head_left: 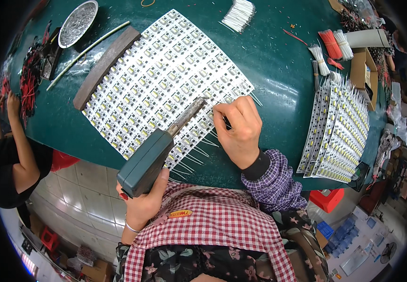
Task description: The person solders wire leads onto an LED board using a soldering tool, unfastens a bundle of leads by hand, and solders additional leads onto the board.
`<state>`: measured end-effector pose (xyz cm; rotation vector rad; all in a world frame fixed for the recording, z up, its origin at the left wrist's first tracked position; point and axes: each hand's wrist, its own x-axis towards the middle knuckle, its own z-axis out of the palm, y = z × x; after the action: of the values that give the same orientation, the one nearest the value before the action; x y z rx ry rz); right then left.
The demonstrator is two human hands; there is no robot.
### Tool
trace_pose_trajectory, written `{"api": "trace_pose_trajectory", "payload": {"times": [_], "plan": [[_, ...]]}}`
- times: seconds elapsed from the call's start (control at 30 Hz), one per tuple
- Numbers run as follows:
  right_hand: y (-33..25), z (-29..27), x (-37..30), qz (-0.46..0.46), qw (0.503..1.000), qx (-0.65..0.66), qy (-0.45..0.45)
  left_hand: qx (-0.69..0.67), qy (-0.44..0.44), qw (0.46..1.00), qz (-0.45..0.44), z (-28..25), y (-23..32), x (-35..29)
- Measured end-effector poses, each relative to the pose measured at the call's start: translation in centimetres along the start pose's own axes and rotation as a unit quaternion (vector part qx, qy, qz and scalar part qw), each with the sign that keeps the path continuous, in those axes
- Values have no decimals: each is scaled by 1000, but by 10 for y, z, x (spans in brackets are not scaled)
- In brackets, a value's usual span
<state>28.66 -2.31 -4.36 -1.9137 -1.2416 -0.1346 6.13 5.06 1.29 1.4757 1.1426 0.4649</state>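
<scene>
A dark green soldering gun is in my left hand, which wraps round its grip from below. Its metal barrel slants up to the right, and the tip meets a white circuit board panel near the right-hand edge. Just right of the tip, my right hand is closed in a pinch over the panel's edge; whatever lies between its fingertips is hidden. Rows of small yellow-and-white components cover the panel. Thin white wires stick out along its near right edge, on both sides of my right hand.
A dark bar lies along the panel's left edge, near a metal dish. White wires lie at the back. On the right are stacked wired panels, red wire bundles and a cardboard box. Another person's arm is at left.
</scene>
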Motion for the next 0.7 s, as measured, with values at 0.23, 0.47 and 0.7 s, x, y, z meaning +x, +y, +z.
{"api": "trace_pose_trajectory", "payload": {"times": [0.23, 0.47, 0.7], "plan": [[-2, -4, 3, 45, 996, 72, -19, 9, 8, 1000, -14, -3, 5, -4], [-4, -7, 4, 61, 995, 73, -41, 41, 9, 998, 53, -4, -3, -5], [-2, -6, 5, 54, 995, 73, -49, 39, 3, 997, 61, -1, -7, -5]]}}
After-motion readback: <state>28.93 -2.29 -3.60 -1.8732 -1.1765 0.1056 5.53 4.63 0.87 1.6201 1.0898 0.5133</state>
